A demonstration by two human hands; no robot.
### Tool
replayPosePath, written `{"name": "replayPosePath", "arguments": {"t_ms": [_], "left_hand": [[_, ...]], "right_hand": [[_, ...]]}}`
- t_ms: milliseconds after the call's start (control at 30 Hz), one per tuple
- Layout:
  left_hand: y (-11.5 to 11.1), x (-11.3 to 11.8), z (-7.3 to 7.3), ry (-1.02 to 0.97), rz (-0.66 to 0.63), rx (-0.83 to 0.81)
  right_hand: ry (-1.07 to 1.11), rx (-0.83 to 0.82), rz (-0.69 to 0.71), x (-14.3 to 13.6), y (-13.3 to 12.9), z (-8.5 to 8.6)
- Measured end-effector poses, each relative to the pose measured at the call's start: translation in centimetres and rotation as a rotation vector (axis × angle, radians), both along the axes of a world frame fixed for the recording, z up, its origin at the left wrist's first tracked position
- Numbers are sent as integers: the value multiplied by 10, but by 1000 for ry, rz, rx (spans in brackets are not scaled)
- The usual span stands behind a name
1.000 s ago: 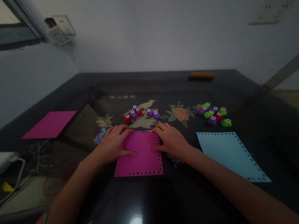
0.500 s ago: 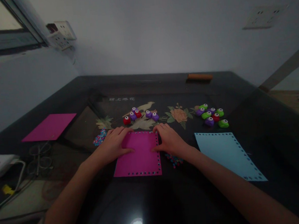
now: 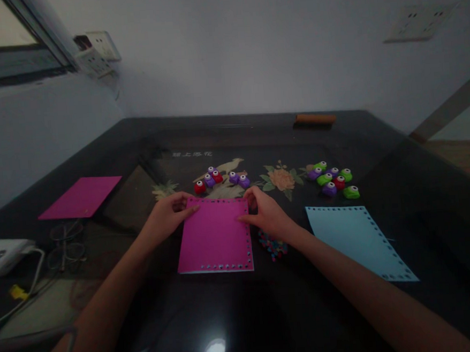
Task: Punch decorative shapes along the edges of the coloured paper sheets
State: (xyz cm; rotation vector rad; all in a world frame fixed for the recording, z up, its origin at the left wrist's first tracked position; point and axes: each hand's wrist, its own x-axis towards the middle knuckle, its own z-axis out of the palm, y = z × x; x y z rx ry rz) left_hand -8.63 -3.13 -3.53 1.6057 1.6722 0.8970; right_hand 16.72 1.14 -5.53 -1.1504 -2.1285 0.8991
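Observation:
A pink sheet of paper (image 3: 215, 233) lies in front of me, with dark dots along its far, right and near edges; I cannot tell whether they are holes or stuck-on bits. My left hand (image 3: 168, 215) is closed, pinching the sheet's far left corner between thumb and fingers. At the far right corner my right hand (image 3: 267, 214) grips it the same way. The far edge looks slightly raised off the table, and a pale layer shows under the near edge. Tiny coloured beads (image 3: 274, 248) lie in a heap just below my right hand.
Several small red and purple eyed toys (image 3: 210, 179) sit beyond the sheet, more with green ones (image 3: 328, 179) farther right. A blue dotted sheet (image 3: 354, 240) lies right, a plain pink sheet (image 3: 81, 197) left. Eyeglasses (image 3: 65, 246) and a white cabled device (image 3: 7, 256) are at left.
Both hands have gone from resting on the sheet to gripping its far corners, and that edge has come up a little. My left hand now covers the left bead heap.

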Motion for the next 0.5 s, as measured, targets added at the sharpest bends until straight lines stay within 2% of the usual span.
{"name": "replayPosePath", "arguments": {"t_ms": [233,333,433,500], "left_hand": [[-3,4,7,-124,112,-2],[-4,9,8,-235,171,-6],[-5,15,6,-409,193,-30],[-6,19,2,-510,155,-61]], "right_hand": [[361,-456,-17,-1,5,3],[442,-632,42,0,4,7],[429,-694,121,3,3,13],[408,-671,107,6,5,16]]}}
